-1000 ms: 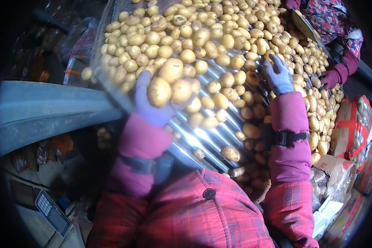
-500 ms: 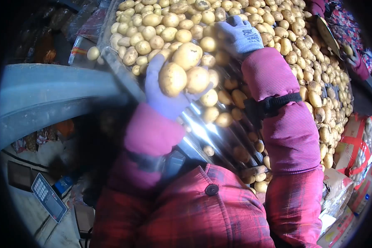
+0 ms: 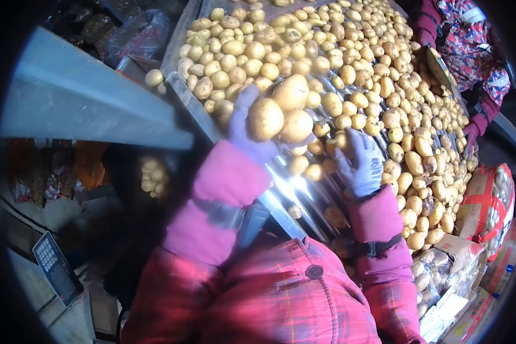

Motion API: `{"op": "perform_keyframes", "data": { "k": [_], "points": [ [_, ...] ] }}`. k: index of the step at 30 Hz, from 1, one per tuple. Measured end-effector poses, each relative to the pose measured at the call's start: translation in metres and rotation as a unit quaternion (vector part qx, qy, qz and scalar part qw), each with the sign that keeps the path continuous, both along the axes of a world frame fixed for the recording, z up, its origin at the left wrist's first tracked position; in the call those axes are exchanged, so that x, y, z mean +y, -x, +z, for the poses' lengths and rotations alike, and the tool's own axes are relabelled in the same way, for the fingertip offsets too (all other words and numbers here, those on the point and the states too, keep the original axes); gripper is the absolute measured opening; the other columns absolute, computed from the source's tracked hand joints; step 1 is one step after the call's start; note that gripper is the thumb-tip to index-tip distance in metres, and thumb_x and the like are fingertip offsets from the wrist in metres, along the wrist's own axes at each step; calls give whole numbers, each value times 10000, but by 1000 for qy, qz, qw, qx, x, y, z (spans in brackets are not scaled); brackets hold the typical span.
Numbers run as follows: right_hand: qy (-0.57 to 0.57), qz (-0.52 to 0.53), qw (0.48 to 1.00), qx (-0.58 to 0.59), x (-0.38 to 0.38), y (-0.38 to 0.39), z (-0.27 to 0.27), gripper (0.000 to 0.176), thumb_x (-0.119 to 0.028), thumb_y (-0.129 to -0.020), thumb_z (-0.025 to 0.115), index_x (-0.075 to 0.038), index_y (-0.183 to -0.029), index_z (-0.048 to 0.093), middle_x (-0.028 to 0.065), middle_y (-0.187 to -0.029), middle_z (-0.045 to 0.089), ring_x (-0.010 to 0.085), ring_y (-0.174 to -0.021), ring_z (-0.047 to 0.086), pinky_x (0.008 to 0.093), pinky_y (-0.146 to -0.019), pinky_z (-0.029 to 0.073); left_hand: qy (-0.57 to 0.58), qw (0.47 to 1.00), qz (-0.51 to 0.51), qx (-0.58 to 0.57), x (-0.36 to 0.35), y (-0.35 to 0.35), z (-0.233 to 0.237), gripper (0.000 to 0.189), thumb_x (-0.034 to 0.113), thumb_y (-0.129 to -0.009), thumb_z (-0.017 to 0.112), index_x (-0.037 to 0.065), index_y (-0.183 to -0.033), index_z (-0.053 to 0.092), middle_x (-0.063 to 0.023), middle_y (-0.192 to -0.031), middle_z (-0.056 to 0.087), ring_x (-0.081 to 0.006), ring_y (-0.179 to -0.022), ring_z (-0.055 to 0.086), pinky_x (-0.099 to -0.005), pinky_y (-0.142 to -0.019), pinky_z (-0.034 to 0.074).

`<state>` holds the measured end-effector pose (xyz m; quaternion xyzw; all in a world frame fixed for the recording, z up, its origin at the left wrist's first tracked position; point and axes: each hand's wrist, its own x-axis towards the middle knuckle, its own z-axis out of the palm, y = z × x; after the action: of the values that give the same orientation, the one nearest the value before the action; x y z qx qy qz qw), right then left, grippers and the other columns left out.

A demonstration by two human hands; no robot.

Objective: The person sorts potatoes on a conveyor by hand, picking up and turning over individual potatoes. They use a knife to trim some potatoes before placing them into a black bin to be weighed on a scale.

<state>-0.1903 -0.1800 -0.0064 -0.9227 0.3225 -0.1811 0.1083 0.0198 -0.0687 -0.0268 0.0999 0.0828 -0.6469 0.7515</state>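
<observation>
Three large potatoes [image 3: 266, 119] rest together in my left hand [image 3: 252, 143], which wears a pale purple glove and is raised over the sloping sorting table. Its thumb stands up along their left side, and its other fingers are mostly hidden beneath them. My right hand [image 3: 362, 166], in a matching glove, is low over the metal rollers [image 3: 298, 192]. Its thumb and fingers curl around a potato [image 3: 337, 143], partly covered and slightly blurred. Many more loose potatoes [image 3: 401, 117] of mixed sizes lie around and beyond both hands.
A grey metal beam [image 3: 92, 94] juts in from the left. A keypad scale display [image 3: 57, 269] stands at lower left. At right are a red-and-white potato bag [image 3: 490, 209] and a box of wrapped potatoes [image 3: 444, 264]. Another person's sleeve [image 3: 484, 114] shows at upper right, beside the table.
My right hand has drawn back from the far potatoes toward my body, and its fingers now curl round a potato. My left hand keeps the same three potatoes. The view has shifted.
</observation>
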Motion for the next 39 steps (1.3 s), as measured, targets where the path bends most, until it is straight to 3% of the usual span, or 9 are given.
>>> {"op": "perform_keyframes", "data": {
  "k": [2,3,6,15,18,19,21,34,39],
  "points": [
    [11,12,1000,-11,7,-6,-19,577,-276,-747,662,-110,-1271,486,169,-1217,512,356,-1089,498,468,-917,393,21,996,-35,-76,-5,-1,18,752,603,-798,509,71,-1326,444,-172,-1312,479,-360,-1189,476,-542,-950,422],
    [19,21,999,-15,5,-12,-22,577,-276,-747,662,-110,-1271,486,169,-1217,512,356,-1089,498,468,-917,393,-41,987,-71,-139,16,4,49,632,633,-876,341,228,-1354,426,-54,-1265,537,-296,-889,614,-450,-680,510],
    [3,9,999,40,-5,-31,-30,653,-255,-701,668,-146,-1307,450,179,-1249,480,357,-1113,488,471,-943,388,277,955,-104,7,29,-7,23,539,527,-937,305,226,-1374,400,-29,-1313,502,-274,-1103,535,-489,-831,474],
    [129,3,991,-21,-7,-39,-66,578,-232,-761,560,-73,-1305,450,177,-1184,533,364,-1103,498,460,-933,383,55,953,-44,-294,153,-19,-76,608,506,-891,478,148,-1375,392,-130,-1305,498,-399,-1154,497,-553,-937,415],
    [131,24,990,-45,-20,-32,-78,583,-226,-782,571,-66,-1326,431,173,-1217,526,361,-1116,496,438,-953,383,-38,993,37,101,232,-18,-1,552,512,-896,454,189,-1344,445,-118,-1329,486,-407,-1196,467,-611,-952,369],
    [131,31,990,-48,-32,-25,-91,596,-211,-786,580,-74,-1343,418,157,-1256,513,348,-1153,480,416,-978,379,-85,977,197,-12,260,6,-52,493,389,-926,482,32,-1265,456,-106,-1168,577,-267,-1009,587,-417,-859,497],
    [134,23,990,-42,-27,-26,-86,582,-230,-804,567,-88,-1348,416,169,-1262,507,357,-1149,487,416,-975,391,-56,982,178,25,292,-15,-61,591,504,-844,500,113,-1286,486,-150,-1260,516,-370,-1177,472,-591,-940,371],
    [61,18,992,-105,-32,-27,-97,591,-249,-807,550,-43,-1344,410,202,-1274,482,350,-1167,477,425,-978,400,-270,739,616,42,344,-239,28,730,546,-813,558,168,-1393,327,-168,-1473,210,-345,-1342,263,-576,-1028,306],
    [71,-35,993,-86,-4,-47,-67,495,-167,-766,579,-53,-1242,504,206,-1140,573,376,-1043,548,448,-917,431,-266,922,266,-93,313,-168,-10,489,470,-910,426,151,-1272,501,-117,-1337,448,-271,-1240,406,-428,-1008,365]
  ]
}}
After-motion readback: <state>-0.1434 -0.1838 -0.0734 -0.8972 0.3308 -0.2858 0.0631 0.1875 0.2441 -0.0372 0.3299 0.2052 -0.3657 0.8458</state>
